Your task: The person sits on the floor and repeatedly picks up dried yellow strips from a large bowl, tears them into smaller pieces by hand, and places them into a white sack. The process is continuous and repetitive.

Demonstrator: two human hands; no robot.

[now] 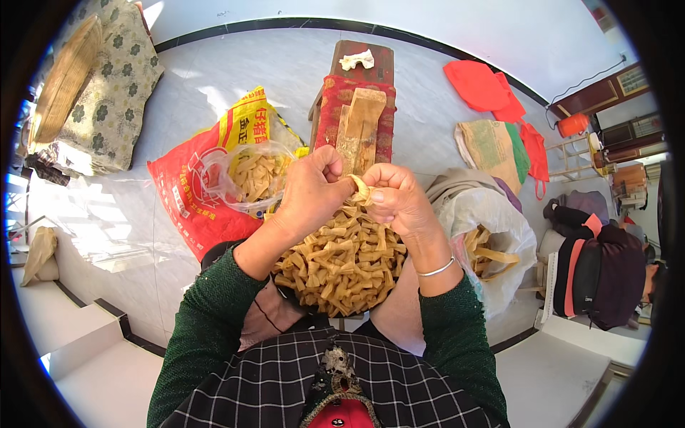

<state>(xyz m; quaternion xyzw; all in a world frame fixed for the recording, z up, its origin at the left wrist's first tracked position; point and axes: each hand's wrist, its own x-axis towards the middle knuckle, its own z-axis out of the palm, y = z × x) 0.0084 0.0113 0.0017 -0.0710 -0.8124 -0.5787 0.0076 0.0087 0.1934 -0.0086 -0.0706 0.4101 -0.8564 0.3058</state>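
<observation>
Between my two hands, above the lap, is a yellow-tan strip [362, 190] twisted into a knot; it looks like dried bean curd skin. My left hand [316, 184] pinches one end between thumb and fingers. The other end is gripped by my right hand [401, 200], which has a silver bangle [438, 267] at the wrist. Directly below, a heap of similar knotted pieces [342, 262] fills a dark container, mostly hidden, between my knees. Just beyond the hands stands a wooden block tool [365, 115] on a red patterned cloth [332, 117] over a wooden bench [356, 53].
To the left, a clear plastic bag [214, 182] of flat pieces [257, 176] rests on a red and yellow printed sack [187, 208]. A white woven sack [503, 224] with long strips [481, 251] stands right. A crumpled white scrap [357, 60] lies on the bench. Red bags [476, 85] lie farther right.
</observation>
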